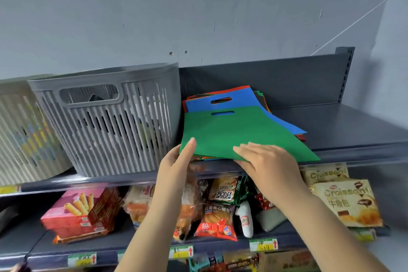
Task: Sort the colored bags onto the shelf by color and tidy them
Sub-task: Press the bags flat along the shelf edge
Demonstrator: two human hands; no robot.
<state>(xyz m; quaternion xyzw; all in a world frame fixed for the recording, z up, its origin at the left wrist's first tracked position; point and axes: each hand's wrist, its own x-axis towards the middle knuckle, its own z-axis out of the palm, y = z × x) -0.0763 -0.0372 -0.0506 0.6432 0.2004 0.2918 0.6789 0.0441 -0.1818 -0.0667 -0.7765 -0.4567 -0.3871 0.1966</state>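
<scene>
**Bags on top shelf: one mixed pile, sorting barely begun**

Location. Top shelf (344, 130), dark grey metal, right of a grey slatted basket (110, 126). All bags in view lie in a single stack just beside the basket's right wall, with its near edge overhanging the shelf lip.

Stack, top to bottom as far as visible. Green bag (231, 134) on top, flat, handle slot toward the far side. Blue bag (223, 100) directly under it, skewed so that a corner fans out to the right. Red and orange edges show at the far and near rims of the pile; a dark layer shows at the far right corner. Count below the blue bag cannot be told.

Hands. Left hand (176, 165) at the green bag's near left corner, thumb on top of the fabric; the fingers beneath are hidden, so it reads as a pinch on that corner. Right hand (267, 163) at the near edge toward the right, fingers laid flat and fairly straight on top, thumb tucked under the edge.

Progress, judged. Colours are interleaved and edges are unaligned; no single-colour pile exists anywhere on the shelf. Bare shelf surface to the right offers room for separate piles. Remaining: draw off the green bag, separate every layer by colour, square up each pile.

Other stock. Snack packets (216, 218) and croissant packs (348, 201) on the lower shelf.
</scene>
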